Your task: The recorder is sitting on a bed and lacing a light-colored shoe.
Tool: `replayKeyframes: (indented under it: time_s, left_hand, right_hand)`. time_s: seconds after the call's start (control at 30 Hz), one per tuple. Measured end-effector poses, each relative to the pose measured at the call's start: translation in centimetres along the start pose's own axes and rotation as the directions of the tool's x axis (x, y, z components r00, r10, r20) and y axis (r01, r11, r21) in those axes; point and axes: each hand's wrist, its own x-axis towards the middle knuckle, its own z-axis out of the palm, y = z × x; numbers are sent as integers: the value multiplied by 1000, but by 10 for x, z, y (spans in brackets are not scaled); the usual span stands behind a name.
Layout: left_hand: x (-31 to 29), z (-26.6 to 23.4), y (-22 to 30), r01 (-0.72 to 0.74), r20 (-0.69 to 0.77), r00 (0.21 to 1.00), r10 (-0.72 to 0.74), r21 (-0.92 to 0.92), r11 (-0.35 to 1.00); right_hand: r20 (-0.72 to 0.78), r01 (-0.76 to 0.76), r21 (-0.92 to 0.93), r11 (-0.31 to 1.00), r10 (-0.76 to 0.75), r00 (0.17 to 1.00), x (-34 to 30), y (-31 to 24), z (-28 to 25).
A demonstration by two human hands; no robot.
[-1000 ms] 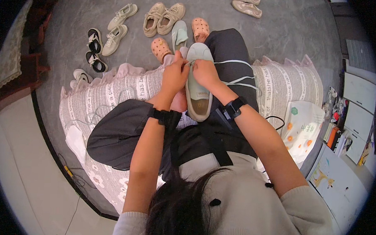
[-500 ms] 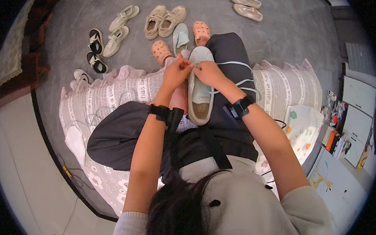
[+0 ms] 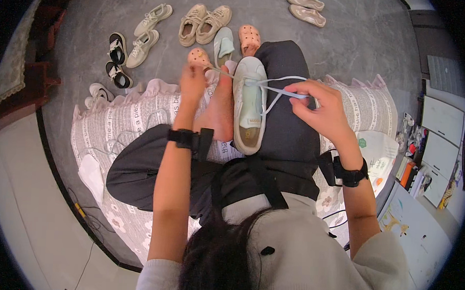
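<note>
A white sneaker [image 3: 238, 111] with a pale green lining lies over my dark trousers, toe pointing away from me. Its light blue shoelace [image 3: 279, 89] stretches out from the top of the shoe to both sides. My right hand [image 3: 321, 108] pinches the lace right of the shoe and pulls it taut. Left of the shoe, my left hand [image 3: 192, 85] is blurred, with the other side of the lace running tight to its fingertips. A loose loop of lace curves beside the right fingers. Both wrists carry black strapped devices.
Beyond my bare foot [image 3: 218, 110] stand a pale green shoe [image 3: 224, 43] and orange clogs [image 3: 249, 39]. Beige sneakers [image 3: 213, 25], black shoes [image 3: 117, 49] and shiny flats [image 3: 306, 14] rest on the grey floor. A patterned cover [image 3: 140, 110] lies under my legs; white cabinets [image 3: 440, 133] stand at right.
My hands have moved apart from close together over the shoe's top, left hand to the left, right hand to the right. The lace between them is now drawn out tight.
</note>
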Motion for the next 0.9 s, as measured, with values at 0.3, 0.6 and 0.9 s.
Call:
replayKeyframes:
  time_s: [0.3, 0.6, 0.9]
  left_hand:
    - [1, -146, 39, -281, -329, 912, 246, -62, 958]
    - [-34, -258, 86, -363, -515, 807, 290, -45, 931]
    - [-42, -259, 88, -323, -571, 783, 246, -36, 946]
  right_hand:
    - [112, 236, -33, 971, -231, 966, 12, -10, 41]
    - [22, -9, -338, 941, 18, 1000, 21, 86, 68]
    - [128, -183, -162, 970, 205, 970, 48, 85, 35]
